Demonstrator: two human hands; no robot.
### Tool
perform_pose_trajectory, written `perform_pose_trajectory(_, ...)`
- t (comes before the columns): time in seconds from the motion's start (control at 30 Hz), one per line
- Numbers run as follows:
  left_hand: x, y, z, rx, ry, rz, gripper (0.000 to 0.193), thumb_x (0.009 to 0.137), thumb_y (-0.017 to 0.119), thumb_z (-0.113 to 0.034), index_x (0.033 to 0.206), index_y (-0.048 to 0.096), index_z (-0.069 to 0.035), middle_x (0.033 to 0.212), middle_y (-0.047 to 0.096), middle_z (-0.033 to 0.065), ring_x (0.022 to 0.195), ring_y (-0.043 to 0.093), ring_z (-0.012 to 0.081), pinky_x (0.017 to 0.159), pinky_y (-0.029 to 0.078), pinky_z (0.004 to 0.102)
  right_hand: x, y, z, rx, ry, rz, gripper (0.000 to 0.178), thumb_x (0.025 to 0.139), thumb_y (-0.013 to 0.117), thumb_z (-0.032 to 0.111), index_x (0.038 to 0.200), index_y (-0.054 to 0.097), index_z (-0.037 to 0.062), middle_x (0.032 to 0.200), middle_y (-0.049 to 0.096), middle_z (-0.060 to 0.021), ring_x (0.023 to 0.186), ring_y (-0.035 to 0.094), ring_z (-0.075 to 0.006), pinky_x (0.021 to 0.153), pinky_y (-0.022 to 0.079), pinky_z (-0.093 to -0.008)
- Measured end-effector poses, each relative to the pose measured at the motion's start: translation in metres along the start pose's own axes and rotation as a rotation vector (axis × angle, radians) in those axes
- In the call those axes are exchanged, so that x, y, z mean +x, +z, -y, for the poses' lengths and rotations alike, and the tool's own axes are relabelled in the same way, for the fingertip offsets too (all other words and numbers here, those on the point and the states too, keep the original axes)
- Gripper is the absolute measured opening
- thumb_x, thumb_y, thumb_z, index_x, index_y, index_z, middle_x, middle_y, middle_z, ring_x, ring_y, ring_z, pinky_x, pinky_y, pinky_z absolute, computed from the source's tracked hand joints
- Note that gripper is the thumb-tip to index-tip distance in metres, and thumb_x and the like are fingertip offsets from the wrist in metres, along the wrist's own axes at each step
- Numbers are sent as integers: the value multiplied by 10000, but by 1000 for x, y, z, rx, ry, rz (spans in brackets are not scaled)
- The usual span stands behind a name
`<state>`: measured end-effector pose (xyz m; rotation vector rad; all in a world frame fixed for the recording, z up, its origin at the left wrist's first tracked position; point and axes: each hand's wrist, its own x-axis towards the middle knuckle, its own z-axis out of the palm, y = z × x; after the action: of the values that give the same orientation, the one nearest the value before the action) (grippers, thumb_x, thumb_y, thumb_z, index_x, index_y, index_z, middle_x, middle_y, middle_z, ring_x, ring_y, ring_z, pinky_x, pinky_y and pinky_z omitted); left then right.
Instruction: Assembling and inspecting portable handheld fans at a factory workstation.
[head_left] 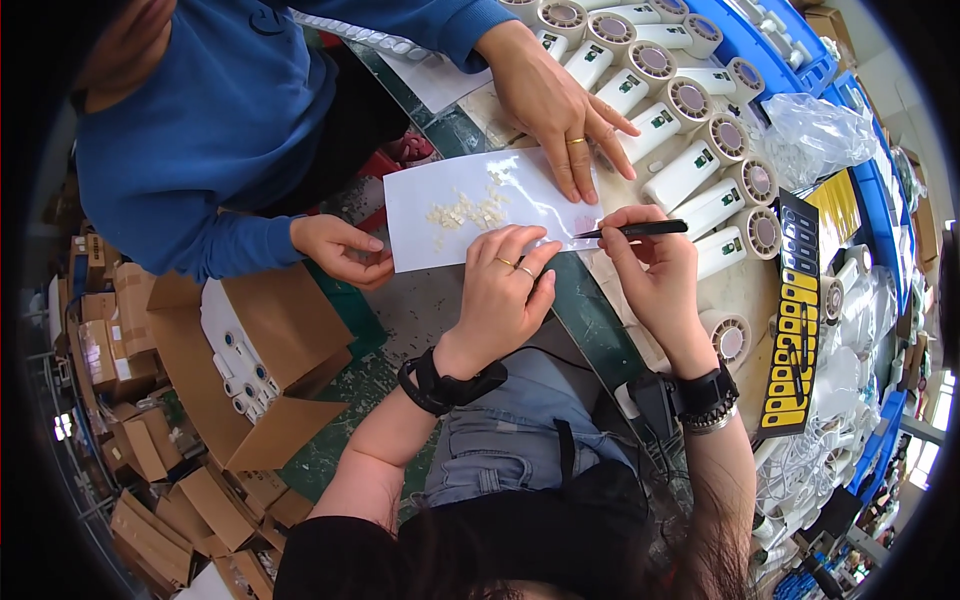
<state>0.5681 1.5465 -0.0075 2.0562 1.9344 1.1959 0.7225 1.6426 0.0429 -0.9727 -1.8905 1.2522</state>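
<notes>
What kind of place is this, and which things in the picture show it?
Probably a small assembly or packing workshop. Rows of identical white handheld fans cover the bench, many brown cartons are stacked on the floor, and the right hand works with black tweezers over a white sheet holding tiny parts.

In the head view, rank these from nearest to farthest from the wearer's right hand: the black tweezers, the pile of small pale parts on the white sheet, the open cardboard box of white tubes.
1. Black tweezers: held in the right hand.
2. Pile of small pale parts: on the white sheet, to its left.
3. Open cardboard box: far left, below the table edge.
</notes>
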Motion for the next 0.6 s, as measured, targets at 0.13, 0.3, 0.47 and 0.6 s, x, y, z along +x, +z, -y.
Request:
perform_pose_trajectory(0.13,-4,4,3,-8,8,-24,285,759,610,-95,1042,612,-57,1113,549,97,1061,494,275,943,347,416,1,-3,1,-39,2,50,97,862,580,1,952,570,-35,903,619,-54,819,625,-114,737,516,-234)
perform_pose_trajectory(0.3,-5,7,4,-17,3,-46,288,754,614,-88,1040,612,-57,1116,549,95,1060,495,279,951,344,420,3,-6,0,-28,44,88,96,863,578,5,952,579,-31,899,618,-51,844,618,-110,774,505,-242)
perform_pose_trajectory(0.47,-6,9,4,-23,3,-55,285,752,612,-85,1036,612,-58,1118,548,95,1058,494,285,952,344,422,7,-9,-1,-72,39,150,102,862,581,9,957,580,-29,899,619,-53,848,617,-108,783,501,-239)
perform_pose_trajectory(0.6,-6,9,5,-22,2,-62,281,753,608,-84,1032,613,-59,1118,548,96,1059,493,287,952,345,424,11,-10,1,-52,55,162,106,863,587,14,961,579,-27,902,619,-54,849,617,-109,784,500,-236)
